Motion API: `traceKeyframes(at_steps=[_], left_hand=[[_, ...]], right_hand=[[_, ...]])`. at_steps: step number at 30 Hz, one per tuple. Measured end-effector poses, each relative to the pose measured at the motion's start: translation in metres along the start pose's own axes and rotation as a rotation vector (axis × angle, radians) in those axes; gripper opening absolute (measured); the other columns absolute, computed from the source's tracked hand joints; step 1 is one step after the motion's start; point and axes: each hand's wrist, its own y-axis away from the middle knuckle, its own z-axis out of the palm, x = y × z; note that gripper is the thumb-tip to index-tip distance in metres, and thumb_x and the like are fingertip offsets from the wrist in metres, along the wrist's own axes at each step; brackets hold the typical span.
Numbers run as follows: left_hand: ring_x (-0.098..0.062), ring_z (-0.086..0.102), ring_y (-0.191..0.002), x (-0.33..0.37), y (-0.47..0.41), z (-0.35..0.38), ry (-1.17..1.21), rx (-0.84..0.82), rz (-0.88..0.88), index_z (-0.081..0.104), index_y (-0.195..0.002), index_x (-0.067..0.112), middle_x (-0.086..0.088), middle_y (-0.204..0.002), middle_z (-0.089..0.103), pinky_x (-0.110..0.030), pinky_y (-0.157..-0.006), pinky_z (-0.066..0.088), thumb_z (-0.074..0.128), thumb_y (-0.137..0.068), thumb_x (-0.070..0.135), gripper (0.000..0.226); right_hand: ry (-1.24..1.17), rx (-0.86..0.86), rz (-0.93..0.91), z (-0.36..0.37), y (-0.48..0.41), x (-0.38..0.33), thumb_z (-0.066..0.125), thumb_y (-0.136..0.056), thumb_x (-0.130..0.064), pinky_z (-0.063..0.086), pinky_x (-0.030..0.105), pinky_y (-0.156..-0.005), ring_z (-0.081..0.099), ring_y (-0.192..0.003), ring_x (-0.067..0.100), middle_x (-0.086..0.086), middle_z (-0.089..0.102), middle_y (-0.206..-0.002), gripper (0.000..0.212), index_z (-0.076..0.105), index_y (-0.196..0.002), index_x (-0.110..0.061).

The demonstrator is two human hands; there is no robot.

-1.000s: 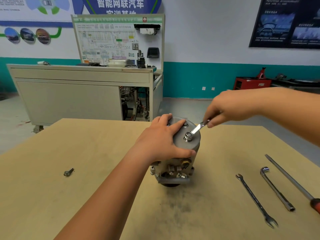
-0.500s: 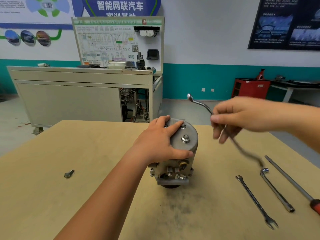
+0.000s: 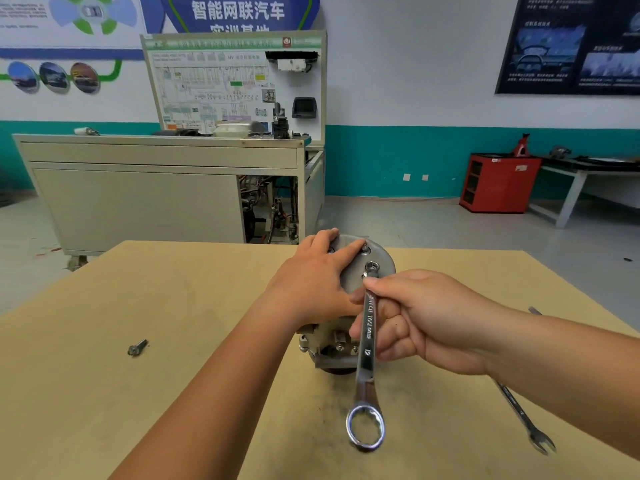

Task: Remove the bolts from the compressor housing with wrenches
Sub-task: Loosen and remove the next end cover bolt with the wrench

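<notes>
Blocking the compressor housing (image 3: 379, 259): right hand (image 3: 419, 320)

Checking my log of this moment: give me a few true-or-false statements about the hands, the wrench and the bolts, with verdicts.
1. The right hand grips the ring wrench. True.
2. The wrench's upper ring sits on a bolt atop the compressor housing. True.
3. The left hand holds a second wrench. False: it rests on the housing and holds no tool.
4. A loose bolt lies right of the housing. False: it lies on the table to the housing's left.
</notes>
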Motion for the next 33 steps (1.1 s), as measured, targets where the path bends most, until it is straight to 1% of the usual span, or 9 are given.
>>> traceKeyframes(at_steps=[5,10,13,15,17,21,23,27,33], left_hand=[[-0.018,0.01,-0.142,0.001,0.001,0.0,0.004,-0.01,0.003,0.015,-0.151,0.038,0.002,-0.156,0.011,-0.039,-0.111,0.028,0.048,-0.071,0.064,0.09],[-0.017,0.01,-0.142,0.001,0.003,0.0,0.043,-0.008,-0.018,0.017,-0.15,0.04,0.006,-0.156,0.011,-0.039,-0.112,0.025,0.049,-0.059,0.087,0.107],[-0.017,0.01,-0.142,0.0,0.003,0.001,0.041,0.01,-0.008,0.018,-0.15,0.039,0.006,-0.155,0.012,-0.04,-0.113,0.026,0.056,-0.067,0.08,0.101],[-0.016,0.009,-0.142,0.0,0.002,0.002,0.034,0.013,-0.005,0.017,-0.15,0.039,0.007,-0.155,0.012,-0.04,-0.113,0.026,0.057,-0.069,0.077,0.098],[-0.017,0.009,-0.142,0.001,0.001,0.001,0.028,0.005,-0.008,0.017,-0.15,0.039,0.007,-0.155,0.011,-0.04,-0.113,0.026,0.056,-0.068,0.078,0.098],[-0.018,0.007,-0.142,0.005,0.0,0.001,0.011,-0.013,-0.005,0.016,-0.15,0.039,0.006,-0.156,0.01,-0.04,-0.112,0.026,0.055,-0.069,0.078,0.098],[-0.017,0.008,-0.142,0.005,-0.001,0.001,0.013,-0.008,-0.01,0.017,-0.15,0.039,0.006,-0.155,0.011,-0.038,-0.112,0.026,0.055,-0.068,0.078,0.098],[-0.016,0.009,-0.142,0.005,-0.001,0.001,0.008,-0.001,-0.009,0.017,-0.15,0.04,0.006,-0.155,0.011,-0.038,-0.112,0.027,0.054,-0.067,0.078,0.098],[-0.017,0.01,-0.141,0.009,-0.003,0.003,-0.027,0.004,-0.009,0.016,-0.15,0.04,0.006,-0.155,0.012,-0.039,-0.11,0.03,0.052,-0.068,0.08,0.098]], right_hand=[[0.102,-0.057,0.048,-0.005,-0.003,-0.007,0.037,-0.1,-0.024,0.048,0.02,-0.038,0.06,-0.037,0.014,0.013,0.067,-0.056,0.027,0.05,-0.087,-0.005],[0.283,-0.127,0.147,-0.029,-0.001,-0.015,0.038,-0.098,-0.03,0.052,0.024,-0.041,0.057,-0.036,0.013,0.009,0.062,-0.051,0.027,0.047,-0.085,-0.008],[0.44,-0.173,0.212,-0.042,0.003,-0.021,0.043,-0.09,-0.04,0.053,0.026,-0.045,0.056,-0.037,0.015,0.007,0.059,-0.05,0.032,0.048,-0.084,-0.01],[0.671,-0.224,0.266,-0.052,0.003,-0.036,0.044,-0.082,-0.047,0.051,0.025,-0.05,0.057,-0.042,0.015,0.004,0.059,-0.051,0.035,0.048,-0.08,-0.011],[0.99,-0.203,0.265,-0.064,-0.002,-0.056,0.043,-0.085,-0.046,0.05,0.021,-0.058,0.059,-0.05,0.012,-0.001,0.061,-0.055,0.035,0.051,-0.079,-0.012],[1.499,0.035,0.032,-0.085,-0.024,-0.081,0.046,-0.093,-0.041,0.04,0.016,-0.065,0.056,-0.068,-0.002,-0.012,0.063,-0.076,0.02,0.061,-0.087,-0.029],[1.507,0.044,-0.047,-0.093,-0.032,-0.08,0.049,-0.093,-0.041,0.036,0.015,-0.064,0.051,-0.069,-0.006,-0.015,0.058,-0.08,0.014,0.062,-0.09,-0.036],[1.312,0.017,-0.016,-0.107,-0.027,-0.081,0.054,-0.092,-0.03,0.038,0.016,-0.077,0.055,-0.082,-0.011,-0.023,0.063,-0.086,0.015,0.065,-0.095,-0.041],[1.382,0.002,0.013,-0.112,-0.019,-0.082,0.054,-0.093,-0.032,0.043,0.022,-0.078,0.056,-0.079,-0.006,-0.022,0.063,-0.082,0.017,0.062,-0.093,-0.046]])
